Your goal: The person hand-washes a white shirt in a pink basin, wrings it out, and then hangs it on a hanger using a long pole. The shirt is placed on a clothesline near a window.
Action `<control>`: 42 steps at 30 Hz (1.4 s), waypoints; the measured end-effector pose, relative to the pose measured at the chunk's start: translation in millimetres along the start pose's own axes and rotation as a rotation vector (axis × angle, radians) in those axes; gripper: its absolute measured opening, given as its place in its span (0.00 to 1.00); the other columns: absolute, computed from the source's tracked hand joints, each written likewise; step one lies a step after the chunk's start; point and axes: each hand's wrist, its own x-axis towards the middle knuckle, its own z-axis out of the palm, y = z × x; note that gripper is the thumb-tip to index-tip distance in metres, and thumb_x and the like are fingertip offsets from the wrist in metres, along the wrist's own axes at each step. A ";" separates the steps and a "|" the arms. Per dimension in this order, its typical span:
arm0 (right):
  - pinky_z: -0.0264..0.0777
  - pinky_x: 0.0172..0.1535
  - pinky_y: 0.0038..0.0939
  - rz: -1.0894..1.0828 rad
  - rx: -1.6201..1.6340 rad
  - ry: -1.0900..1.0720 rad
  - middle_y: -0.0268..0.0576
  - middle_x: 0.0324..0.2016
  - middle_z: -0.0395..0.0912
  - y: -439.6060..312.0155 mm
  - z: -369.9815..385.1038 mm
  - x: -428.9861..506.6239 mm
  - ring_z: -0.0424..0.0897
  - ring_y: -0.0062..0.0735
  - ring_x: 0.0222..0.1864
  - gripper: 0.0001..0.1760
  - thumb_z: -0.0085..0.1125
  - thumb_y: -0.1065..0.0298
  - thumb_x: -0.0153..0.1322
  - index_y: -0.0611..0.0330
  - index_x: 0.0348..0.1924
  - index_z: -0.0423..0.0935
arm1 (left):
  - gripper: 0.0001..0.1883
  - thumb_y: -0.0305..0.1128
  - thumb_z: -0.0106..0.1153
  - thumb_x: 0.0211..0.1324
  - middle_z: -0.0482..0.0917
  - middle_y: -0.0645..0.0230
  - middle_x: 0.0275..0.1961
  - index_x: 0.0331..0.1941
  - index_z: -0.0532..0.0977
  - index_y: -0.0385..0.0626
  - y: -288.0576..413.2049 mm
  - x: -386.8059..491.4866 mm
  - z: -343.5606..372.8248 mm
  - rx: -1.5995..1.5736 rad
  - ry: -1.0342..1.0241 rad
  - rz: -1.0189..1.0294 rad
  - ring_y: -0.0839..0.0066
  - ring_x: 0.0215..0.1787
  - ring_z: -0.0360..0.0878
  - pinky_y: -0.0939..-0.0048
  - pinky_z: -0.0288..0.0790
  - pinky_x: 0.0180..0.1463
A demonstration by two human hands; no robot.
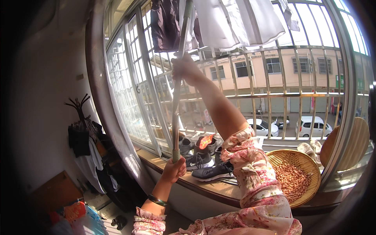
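A metal pole (175, 129) with greenish end grips runs steeply up in front of the open window. My left hand (174, 169), below a wrist with a dark bangle, is closed around its lower end near the sill. Higher up, my right hand (187, 70) grips the same pole with the arm stretched out. The pole's top reaches past the picture's upper edge, so its tip is hidden. Beside it at the top hang a dark garment (166, 26) and white garments (235, 23). Whether the pole touches any of them I cannot tell.
Several sneakers (213, 170) sit on the window sill (217, 190). A round woven basket (315, 176) holds peanuts (290, 180). Metal security bars (284, 94) cross the window; sliding panes (126, 88) are at left. A loaded coat rack (83, 126) stands by the wall.
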 end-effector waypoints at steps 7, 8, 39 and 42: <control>0.74 0.21 0.34 -0.093 -0.112 0.058 0.44 0.28 0.67 1.0 -16.4 27.9 0.74 0.31 0.21 0.18 0.54 0.72 0.69 0.60 0.44 0.54 | 0.16 0.46 0.60 0.59 0.67 0.74 0.21 0.32 0.68 0.46 7.8 23.6 14.0 0.104 0.041 0.122 0.82 0.15 0.64 0.77 0.61 0.19; 0.74 0.19 0.35 -0.121 -0.104 0.051 0.47 0.27 0.67 2.2 -18.3 32.0 0.74 0.33 0.19 0.18 0.54 0.72 0.69 0.62 0.45 0.54 | 0.15 0.44 0.61 0.59 0.69 0.74 0.22 0.33 0.69 0.46 8.7 25.9 19.7 0.172 0.122 0.178 0.81 0.16 0.66 0.76 0.63 0.20; 0.74 0.21 0.32 -0.122 -0.356 0.222 0.48 0.24 0.71 23.1 -29.8 24.0 0.75 0.37 0.19 0.25 0.55 0.74 0.65 0.71 0.51 0.57 | 0.14 0.39 0.62 0.58 0.66 0.76 0.20 0.34 0.66 0.47 5.2 25.5 27.6 0.288 0.198 0.090 0.85 0.15 0.65 0.80 0.61 0.18; 0.75 0.19 0.34 -0.140 -0.375 0.151 0.48 0.23 0.70 43.6 -22.3 14.9 0.76 0.35 0.17 0.22 0.53 0.70 0.68 0.70 0.48 0.56 | 0.14 0.38 0.63 0.57 0.67 0.76 0.19 0.33 0.66 0.46 -7.4 15.7 15.7 0.405 0.348 0.172 0.86 0.14 0.65 0.81 0.61 0.16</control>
